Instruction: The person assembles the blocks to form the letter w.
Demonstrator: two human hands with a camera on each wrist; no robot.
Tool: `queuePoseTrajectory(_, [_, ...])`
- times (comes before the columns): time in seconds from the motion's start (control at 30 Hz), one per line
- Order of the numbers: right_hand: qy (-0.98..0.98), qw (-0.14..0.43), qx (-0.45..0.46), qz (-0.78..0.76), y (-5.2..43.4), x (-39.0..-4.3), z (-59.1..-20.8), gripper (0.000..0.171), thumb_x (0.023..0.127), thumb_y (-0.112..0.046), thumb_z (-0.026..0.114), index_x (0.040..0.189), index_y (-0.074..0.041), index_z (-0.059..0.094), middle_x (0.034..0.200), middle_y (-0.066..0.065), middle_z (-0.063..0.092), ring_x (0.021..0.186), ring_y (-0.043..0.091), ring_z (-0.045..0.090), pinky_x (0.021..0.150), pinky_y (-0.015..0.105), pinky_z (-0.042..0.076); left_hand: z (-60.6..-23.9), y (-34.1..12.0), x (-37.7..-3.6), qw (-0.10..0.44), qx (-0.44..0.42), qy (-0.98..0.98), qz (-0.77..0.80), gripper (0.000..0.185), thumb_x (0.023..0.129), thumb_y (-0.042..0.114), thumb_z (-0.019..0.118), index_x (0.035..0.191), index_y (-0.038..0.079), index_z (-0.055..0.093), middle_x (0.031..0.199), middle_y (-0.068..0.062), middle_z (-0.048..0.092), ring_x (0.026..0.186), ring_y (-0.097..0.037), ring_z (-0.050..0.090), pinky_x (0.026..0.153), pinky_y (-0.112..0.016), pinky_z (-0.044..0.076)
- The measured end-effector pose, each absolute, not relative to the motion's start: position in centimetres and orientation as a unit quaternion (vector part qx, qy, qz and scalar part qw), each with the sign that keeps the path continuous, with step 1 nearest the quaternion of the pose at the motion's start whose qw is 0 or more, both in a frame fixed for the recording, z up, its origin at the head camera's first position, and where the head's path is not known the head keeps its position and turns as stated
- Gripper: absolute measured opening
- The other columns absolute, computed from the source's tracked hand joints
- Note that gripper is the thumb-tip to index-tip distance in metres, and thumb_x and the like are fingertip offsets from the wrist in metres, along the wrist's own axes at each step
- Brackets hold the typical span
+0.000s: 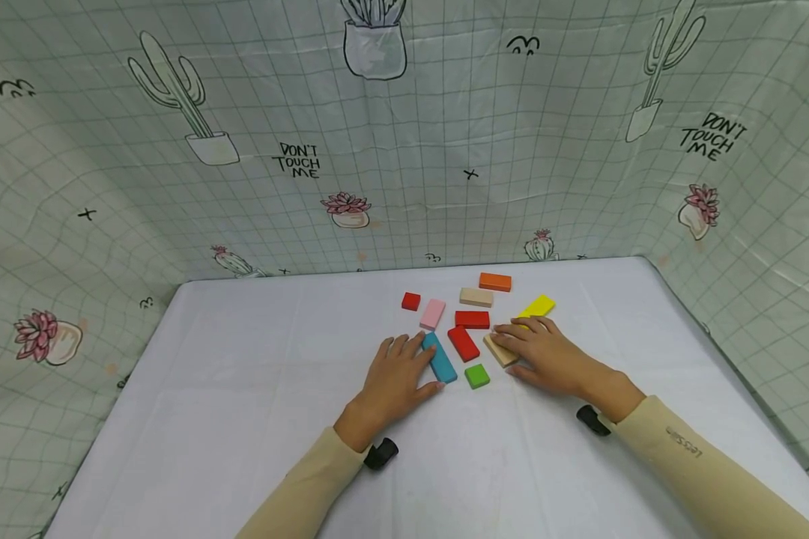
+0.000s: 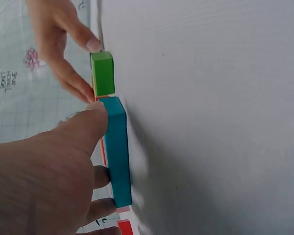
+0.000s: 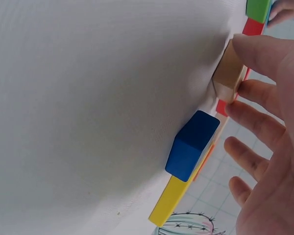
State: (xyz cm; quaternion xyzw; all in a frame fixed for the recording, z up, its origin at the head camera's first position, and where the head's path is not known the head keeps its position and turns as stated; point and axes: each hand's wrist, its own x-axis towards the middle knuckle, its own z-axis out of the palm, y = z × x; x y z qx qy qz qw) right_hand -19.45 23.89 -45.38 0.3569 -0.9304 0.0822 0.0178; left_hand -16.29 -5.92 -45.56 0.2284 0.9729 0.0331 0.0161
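**Teal bar and tan block on the white table**

The long teal wooden bar (image 1: pixel 440 358) lies flat on the white cloth, its length running from about 11 o'clock to 5 o'clock in the head view. It sits just beside the red wooden bar at its 3 o'clock, with the small green wooden cube off its near end at 3 o'clock.

The pale tan wooden block (image 1: pixel 500 349) lies flat too, angled much the same way, at 3 o'clock of the red bar and 1 o'clock of the green cube. Part of it is covered.
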Motion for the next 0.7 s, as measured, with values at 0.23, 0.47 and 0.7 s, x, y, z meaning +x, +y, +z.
queuePoseTrajectory(0.23, [-0.927,0.032,0.365,0.086,23.8,-19.6,-45.3,0.058,0.092,-0.018,0.083,0.146,-0.005,0.063,0.146,0.015,0.064,0.136,0.042,0.053,0.112,0.064,0.039,-45.6,-5.4,-16.5,0.000,0.219,0.976,0.010,0.068,0.097,0.056,0.071,0.152,0.018,0.059,0.160,-0.010,0.052,0.143,-0.031,0.049,0.121,-0.050,0.038])
queuePoseTrajectory(0.47, [-0.925,0.043,0.370,0.078,23.7,-19.8,-45.0,0.057,0.090,-0.018,0.085,0.142,-0.004,0.066,0.143,0.015,0.066,0.133,0.042,0.055,0.111,0.064,0.041,-45.6,-5.1,-16.5,-0.011,0.216,0.976,0.022,0.067,0.095,0.056,0.074,0.148,0.017,0.062,0.156,-0.011,0.055,0.141,-0.031,0.050,0.120,-0.050,0.039])
queuePoseTrajectory(0.7, [-0.925,0.042,0.369,0.073,23.7,-19.8,-45.2,0.056,0.089,-0.018,0.086,0.140,-0.004,0.068,0.141,0.015,0.067,0.132,0.043,0.055,0.109,0.064,0.042,-45.6,-4.3,-16.6,-0.014,0.208,0.978,0.010,0.074,0.091,0.059,0.077,0.146,0.014,0.061,0.153,-0.012,0.058,0.139,-0.032,0.052,0.119,-0.050,0.041])
